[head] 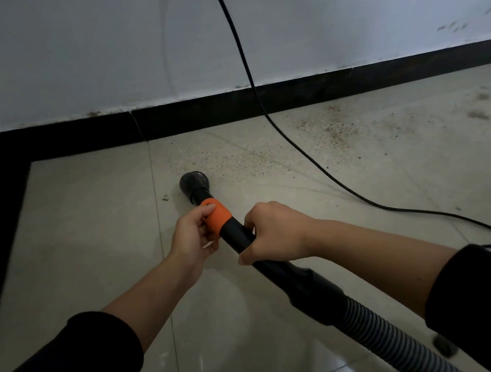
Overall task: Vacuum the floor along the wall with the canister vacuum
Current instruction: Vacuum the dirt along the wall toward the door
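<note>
Your right hand [274, 232] is wrapped around the black wand [238, 235] from above, fingers curled under it, thumb on the near side. Your left hand [193, 234] pinches the orange collar [217, 214] just ahead of that, thumb on top, fingers closed on its left side. Hands sit just apart on the tube, not touching.

Wand slants down and away from you to the round black nozzle [194, 182], which sits on the tile floor [79, 213] at the near-left edge of a scatter of brown grit [236, 160]. More grit [330, 126] lies further right, closer to the black baseboard [203, 115], plus a few dust clumps [478, 114] at far right. Nozzle is well short of the baseboard.

Behind your right hand the wand widens into a cuff and joins the ribbed grey hose [382, 330], which runs off the bottom right. A black power cord [246, 68] drops down the white wall [81, 52], crosses the baseboard and curves right across the floor, passing right of the nozzle without touching it. Canister itself is out of view.
</note>
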`<state>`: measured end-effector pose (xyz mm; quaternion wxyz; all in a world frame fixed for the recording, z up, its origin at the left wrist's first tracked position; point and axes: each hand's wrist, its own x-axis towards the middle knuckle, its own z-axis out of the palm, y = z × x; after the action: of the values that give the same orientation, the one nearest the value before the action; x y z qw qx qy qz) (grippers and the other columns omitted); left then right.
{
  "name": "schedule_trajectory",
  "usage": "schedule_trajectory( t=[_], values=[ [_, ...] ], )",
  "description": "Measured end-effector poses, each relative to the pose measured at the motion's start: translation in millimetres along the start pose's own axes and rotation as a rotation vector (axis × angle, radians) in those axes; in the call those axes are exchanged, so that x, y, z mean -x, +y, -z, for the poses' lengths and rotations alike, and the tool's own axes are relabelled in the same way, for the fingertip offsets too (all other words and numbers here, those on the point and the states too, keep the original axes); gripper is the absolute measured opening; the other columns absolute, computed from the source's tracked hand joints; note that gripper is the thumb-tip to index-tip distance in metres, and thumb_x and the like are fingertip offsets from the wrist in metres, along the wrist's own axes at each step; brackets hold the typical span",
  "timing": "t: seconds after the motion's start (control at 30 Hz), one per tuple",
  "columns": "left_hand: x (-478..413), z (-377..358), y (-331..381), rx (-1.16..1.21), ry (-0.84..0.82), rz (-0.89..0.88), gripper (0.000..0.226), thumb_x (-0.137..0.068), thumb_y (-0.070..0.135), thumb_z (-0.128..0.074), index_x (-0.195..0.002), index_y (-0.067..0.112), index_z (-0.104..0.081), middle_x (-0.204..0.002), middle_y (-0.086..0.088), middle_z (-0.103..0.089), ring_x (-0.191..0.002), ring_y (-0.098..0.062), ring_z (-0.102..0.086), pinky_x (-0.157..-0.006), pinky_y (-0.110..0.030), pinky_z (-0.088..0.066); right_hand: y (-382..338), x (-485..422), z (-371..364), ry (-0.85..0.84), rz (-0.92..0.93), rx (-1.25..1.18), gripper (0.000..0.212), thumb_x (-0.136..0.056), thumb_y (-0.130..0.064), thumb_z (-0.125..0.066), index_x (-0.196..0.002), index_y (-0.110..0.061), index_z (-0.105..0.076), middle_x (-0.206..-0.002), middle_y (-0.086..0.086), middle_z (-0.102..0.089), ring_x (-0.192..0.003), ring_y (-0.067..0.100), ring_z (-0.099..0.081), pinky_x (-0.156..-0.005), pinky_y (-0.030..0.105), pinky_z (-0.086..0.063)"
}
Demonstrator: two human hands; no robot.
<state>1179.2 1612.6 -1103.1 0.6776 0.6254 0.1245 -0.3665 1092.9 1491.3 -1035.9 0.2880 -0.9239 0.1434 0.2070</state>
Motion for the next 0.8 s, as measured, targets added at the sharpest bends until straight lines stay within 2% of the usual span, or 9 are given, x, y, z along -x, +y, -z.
schedule_trajectory(
  t=[0.33, 0.47, 0.8],
  values=[
    [3, -36, -4, -0.010, -0.036, 0.032, 0.010, -0.089, 0.023, -0.055, -0.090, 0.014, -0.058, -0.071, -0.001, -0.051, -0.062, -0.016, -0.044, -0.061, -0.028, -0.037, 23, 16, 11, 0.050, -0.061, -0.008, 0.038, -0.071, -0.037, -0.079, -0.093, -0.010, -0.065, -0.074, 0.004, -0.059, -0.071, 0.022, -0.061, -0.057, 0.028, -0.046],
    [2, -45, -6, -0.021, -0.069, 0.046, 0.012, -0.089, 0.024, -0.055, -0.092, 0.014, -0.059, -0.073, -0.001, -0.052, -0.063, -0.015, -0.044, -0.062, -0.028, -0.036, 30, 20, 14, 0.067, -0.086, -0.012, 0.038, -0.070, -0.038, -0.079, -0.092, -0.010, -0.066, -0.076, 0.006, -0.062, -0.073, 0.023, -0.063, -0.057, 0.029, -0.048],
    [-5, -72, -11, -0.049, -0.112, 0.059, 0.015, -0.088, 0.024, -0.055, -0.095, 0.012, -0.058, -0.079, -0.003, -0.052, -0.069, -0.017, -0.046, -0.061, -0.029, -0.037, 47, 29, 21, 0.103, -0.137, -0.035, 0.035, -0.069, -0.036, -0.078, -0.089, -0.011, -0.063, -0.071, 0.003, -0.056, -0.063, 0.018, -0.056, -0.051, 0.025, -0.041]
  ],
)
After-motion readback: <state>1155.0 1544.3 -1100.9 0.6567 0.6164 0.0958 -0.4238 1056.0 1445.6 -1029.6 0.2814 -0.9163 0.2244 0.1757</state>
